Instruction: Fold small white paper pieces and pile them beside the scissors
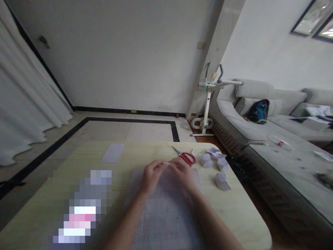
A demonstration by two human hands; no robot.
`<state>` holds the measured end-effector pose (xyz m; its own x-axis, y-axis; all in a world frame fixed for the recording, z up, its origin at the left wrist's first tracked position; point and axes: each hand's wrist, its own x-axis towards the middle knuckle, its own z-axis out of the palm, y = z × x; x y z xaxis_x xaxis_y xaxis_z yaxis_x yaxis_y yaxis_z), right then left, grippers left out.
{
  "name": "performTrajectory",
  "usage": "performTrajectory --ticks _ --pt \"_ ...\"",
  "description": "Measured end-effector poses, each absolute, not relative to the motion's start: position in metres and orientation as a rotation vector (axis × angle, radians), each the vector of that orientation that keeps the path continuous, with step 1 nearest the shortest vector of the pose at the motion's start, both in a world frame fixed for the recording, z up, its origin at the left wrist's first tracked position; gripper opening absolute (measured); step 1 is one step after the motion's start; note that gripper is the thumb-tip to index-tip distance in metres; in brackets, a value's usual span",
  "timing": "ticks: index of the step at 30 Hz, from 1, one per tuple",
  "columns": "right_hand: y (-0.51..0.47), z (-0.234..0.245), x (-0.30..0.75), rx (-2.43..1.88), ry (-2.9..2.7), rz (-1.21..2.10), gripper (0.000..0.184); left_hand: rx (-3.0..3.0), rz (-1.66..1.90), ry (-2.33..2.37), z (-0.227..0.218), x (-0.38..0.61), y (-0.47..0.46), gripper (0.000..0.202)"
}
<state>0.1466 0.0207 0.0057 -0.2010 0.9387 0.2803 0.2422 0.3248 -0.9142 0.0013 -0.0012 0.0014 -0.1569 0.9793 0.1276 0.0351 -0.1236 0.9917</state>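
From my seat at the remote feed, I see both hands meeting over the middle of the pale wooden bench point(234, 211). The left hand point(152, 177) and the right hand point(182, 173) are drawn together, fingers point(159, 166) curled inward and pinching a small white paper piece point(168, 163) between the fingertips of both hands; the piece is thin and blurred, so I cannot tell its exact shape. Under the hands and forearms lies a large lined sheet point(166, 215) flat on the bench, running from the hands back toward the near edge. Just beyond the right hand, touching or nearly touching it as far as I can tell, lie red-handled scissors point(186, 157), blades pointing away to the left. To the right of the scissors sits a cluster of folded white paper pieces point(217, 161), with one more a little nearer the edge. Well apart, at the far left of the bench, a plain white paper strip point(113, 152) lies flat. A pixelated block covers the near left of the bench. Beyond the bench, a grey sofa point(260, 128) stands along the right with a dark blue bag point(258, 111) on it, a white exercise machine point(208, 100) stands by the pillar, and pale curtains point(23, 104) hang at the left.
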Motion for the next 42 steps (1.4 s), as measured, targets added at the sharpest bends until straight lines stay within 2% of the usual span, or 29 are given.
performTrajectory --ticks 8,29,35,42 --pt "0.0202 0.0061 0.1458 -1.17 -1.626 1.085 0.024 1.108 1.445 1.323 0.0019 0.0012 -0.0003 0.026" --pt "0.0205 0.0049 0.1459 -1.138 -1.582 1.082 0.021 1.195 1.428 1.371 0.0027 -0.0001 -0.0023 0.031" --pt "0.0179 0.0098 0.1441 -1.103 -1.607 1.067 0.019 1.148 1.356 1.218 0.0006 0.003 -0.0013 0.029" --pt "0.017 0.0078 0.1471 -1.1 -1.55 1.077 0.02 1.014 1.369 1.288 0.0019 0.0014 -0.0002 0.028"
